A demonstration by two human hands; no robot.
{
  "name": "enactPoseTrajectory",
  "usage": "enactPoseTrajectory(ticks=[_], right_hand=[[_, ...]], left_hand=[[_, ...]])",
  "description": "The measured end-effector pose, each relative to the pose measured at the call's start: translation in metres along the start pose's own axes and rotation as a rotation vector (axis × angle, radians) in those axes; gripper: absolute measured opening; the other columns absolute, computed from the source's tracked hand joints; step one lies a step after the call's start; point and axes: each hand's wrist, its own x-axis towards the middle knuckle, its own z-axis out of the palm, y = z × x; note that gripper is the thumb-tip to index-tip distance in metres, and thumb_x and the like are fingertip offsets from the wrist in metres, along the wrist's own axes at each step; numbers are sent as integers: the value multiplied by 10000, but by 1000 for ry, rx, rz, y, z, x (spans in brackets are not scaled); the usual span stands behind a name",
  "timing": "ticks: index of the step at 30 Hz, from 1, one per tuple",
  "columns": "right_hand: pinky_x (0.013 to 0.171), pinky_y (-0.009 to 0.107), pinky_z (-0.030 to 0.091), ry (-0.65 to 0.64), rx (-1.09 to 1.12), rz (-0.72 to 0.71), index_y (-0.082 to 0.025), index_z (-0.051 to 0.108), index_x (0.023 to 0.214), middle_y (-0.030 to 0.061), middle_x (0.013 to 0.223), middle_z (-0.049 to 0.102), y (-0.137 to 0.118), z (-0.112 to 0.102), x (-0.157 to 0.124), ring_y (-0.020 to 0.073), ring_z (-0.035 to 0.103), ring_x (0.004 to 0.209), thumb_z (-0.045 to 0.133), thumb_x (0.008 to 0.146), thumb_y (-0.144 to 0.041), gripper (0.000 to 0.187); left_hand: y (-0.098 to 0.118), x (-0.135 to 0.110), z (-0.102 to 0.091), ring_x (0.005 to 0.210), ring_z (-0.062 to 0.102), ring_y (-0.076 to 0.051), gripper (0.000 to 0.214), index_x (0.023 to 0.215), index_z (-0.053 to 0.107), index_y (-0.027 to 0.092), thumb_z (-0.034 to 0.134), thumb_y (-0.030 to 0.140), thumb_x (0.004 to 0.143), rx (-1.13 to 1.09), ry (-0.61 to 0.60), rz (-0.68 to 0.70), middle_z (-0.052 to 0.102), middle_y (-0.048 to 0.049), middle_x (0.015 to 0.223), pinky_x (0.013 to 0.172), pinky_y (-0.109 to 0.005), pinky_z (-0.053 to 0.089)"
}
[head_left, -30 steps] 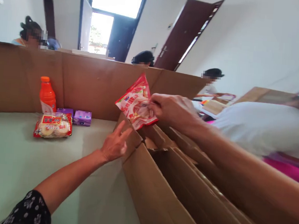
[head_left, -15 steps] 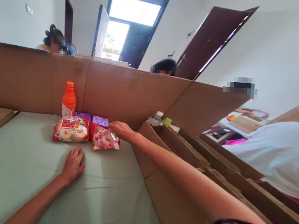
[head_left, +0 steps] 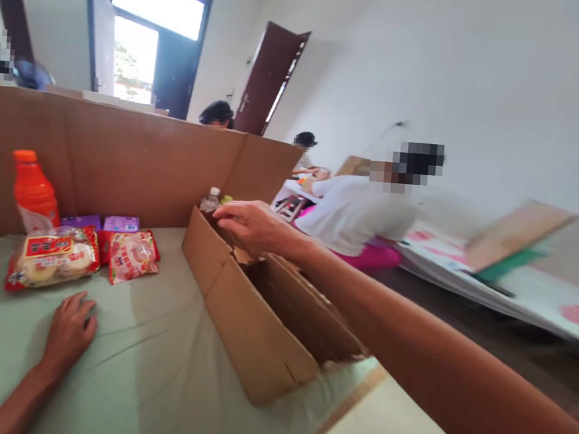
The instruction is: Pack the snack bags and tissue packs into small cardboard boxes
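Eleven-to-five long axis on box (head_left: 245, 324); right hand (head_left: 256, 226) over it, fingers loosely parted, seemingly empty, clear bottle (head_left: 211, 201) at ten o'clock; left hand (head_left: 70, 325), likewise parted, farther.

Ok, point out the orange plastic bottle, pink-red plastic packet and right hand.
Orange plastic bottle (head_left: 35, 192), head view: its body.
Pink-red plastic packet (head_left: 133, 258), head view: printed front.
Right hand (head_left: 255, 225), head view: back of hand.

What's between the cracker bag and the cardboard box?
The head view shows a red and pink packet between the cracker bag and the cardboard box.
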Motion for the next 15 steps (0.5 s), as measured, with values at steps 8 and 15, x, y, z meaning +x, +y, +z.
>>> enactPoseTrajectory(ticks=[8,15], right_hand=[[646,279,508,150,154,362,-222,751,897,38,890,788,70,-3,-167,194,716,737,530,880,-350,256],[718,295,536,111,180,362,-249,751,892,23,903,790,67,14,-194,205,730,797,539,881,-353,236]], left_hand=[[92,22,12,1116,630,-306,283,1106,680,201,501,208,886,-173,86,285,652,-150,1247,942,-495,538],[212,80,-3,1192,613,-261,303,1146,632,216,525,158,869,-430,20,368,610,-124,1304,1000,-451,528]])
